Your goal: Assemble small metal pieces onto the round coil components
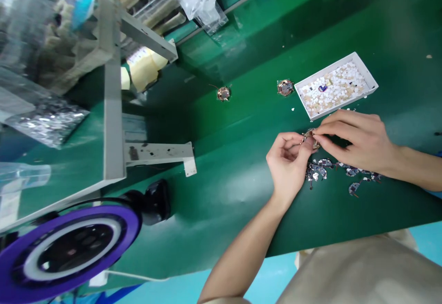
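Observation:
My left hand (287, 166) pinches a small round coppery electronic part (307, 135) between thumb and fingers. The fingertips of my right hand (359, 140) are pressed together at the part's near right edge; whatever they pinch is too small to make out. Under and beside the hands lie several dark half-round circuit boards (316, 170) with short leads. Just beyond the right hand sits a shallow white tray (371, 77) of tiny white and tan pieces, with one blue piece (323, 88) among them.
Two more round coppery parts, one near the tray (285, 87) and another farther left (223, 93), lie on the green table (214, 179). On the left stand a grey metal shelf frame (113, 124), a purple ring-shaped lamp (129, 223) and plastic bags (44, 115).

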The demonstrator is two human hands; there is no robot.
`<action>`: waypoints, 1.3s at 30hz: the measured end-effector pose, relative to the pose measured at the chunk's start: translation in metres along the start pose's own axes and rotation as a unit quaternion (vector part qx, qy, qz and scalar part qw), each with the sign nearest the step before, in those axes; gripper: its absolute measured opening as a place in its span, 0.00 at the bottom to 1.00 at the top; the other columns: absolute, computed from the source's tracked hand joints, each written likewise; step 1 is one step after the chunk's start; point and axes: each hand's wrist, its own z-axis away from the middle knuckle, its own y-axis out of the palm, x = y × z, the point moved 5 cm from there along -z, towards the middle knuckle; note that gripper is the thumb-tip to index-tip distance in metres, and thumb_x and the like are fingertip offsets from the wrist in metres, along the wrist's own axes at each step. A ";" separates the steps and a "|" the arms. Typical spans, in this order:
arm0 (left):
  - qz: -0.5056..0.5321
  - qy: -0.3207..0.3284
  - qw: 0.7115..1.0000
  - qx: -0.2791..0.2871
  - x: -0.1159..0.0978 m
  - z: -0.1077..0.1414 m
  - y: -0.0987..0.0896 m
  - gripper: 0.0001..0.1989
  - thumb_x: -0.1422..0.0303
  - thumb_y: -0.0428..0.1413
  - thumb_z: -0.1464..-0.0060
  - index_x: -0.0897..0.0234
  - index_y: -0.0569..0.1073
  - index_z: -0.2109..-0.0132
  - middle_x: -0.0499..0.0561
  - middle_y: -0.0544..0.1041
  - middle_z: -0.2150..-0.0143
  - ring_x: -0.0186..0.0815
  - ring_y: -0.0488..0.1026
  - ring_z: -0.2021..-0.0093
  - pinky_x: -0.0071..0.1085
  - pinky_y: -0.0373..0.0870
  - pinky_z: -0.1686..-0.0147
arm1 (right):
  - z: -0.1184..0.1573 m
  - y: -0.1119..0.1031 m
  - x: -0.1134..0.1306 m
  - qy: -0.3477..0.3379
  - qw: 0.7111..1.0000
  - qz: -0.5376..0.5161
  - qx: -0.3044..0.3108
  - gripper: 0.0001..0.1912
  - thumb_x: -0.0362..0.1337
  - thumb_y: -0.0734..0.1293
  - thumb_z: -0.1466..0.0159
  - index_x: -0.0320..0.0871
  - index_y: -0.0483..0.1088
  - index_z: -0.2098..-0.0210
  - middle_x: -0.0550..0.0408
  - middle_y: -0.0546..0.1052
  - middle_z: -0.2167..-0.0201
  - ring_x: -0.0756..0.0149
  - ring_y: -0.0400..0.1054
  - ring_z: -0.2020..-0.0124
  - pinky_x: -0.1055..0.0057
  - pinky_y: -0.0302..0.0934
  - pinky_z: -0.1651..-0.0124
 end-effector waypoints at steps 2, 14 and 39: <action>0.004 -0.001 1.000 -0.009 -0.001 0.000 -0.001 0.18 0.58 0.71 0.48 0.63 0.72 0.64 0.48 0.81 0.68 0.32 0.80 0.70 0.28 0.81 0.66 | 0.001 -0.001 0.000 -0.020 1.000 0.020 -0.005 0.06 0.32 0.68 0.29 0.48 0.77 0.58 0.56 0.83 0.60 0.64 0.79 0.61 0.67 0.72 0.60; 0.028 0.069 0.997 0.003 -0.006 0.002 0.003 0.16 0.63 0.71 0.46 0.63 0.71 0.68 0.49 0.82 0.68 0.31 0.81 0.69 0.27 0.79 0.67 | -0.002 -0.004 -0.002 -0.033 0.999 0.019 -0.027 0.05 0.31 0.71 0.31 0.47 0.79 0.60 0.59 0.84 0.61 0.65 0.79 0.64 0.69 0.70 0.64; -0.007 0.123 0.991 0.052 -0.005 0.002 0.005 0.13 0.66 0.66 0.41 0.63 0.69 0.66 0.49 0.81 0.63 0.30 0.81 0.65 0.26 0.81 0.64 | -0.003 0.006 -0.012 0.055 0.993 -0.063 0.080 0.04 0.36 0.66 0.26 0.45 0.73 0.57 0.55 0.80 0.61 0.67 0.74 0.67 0.69 0.64 0.66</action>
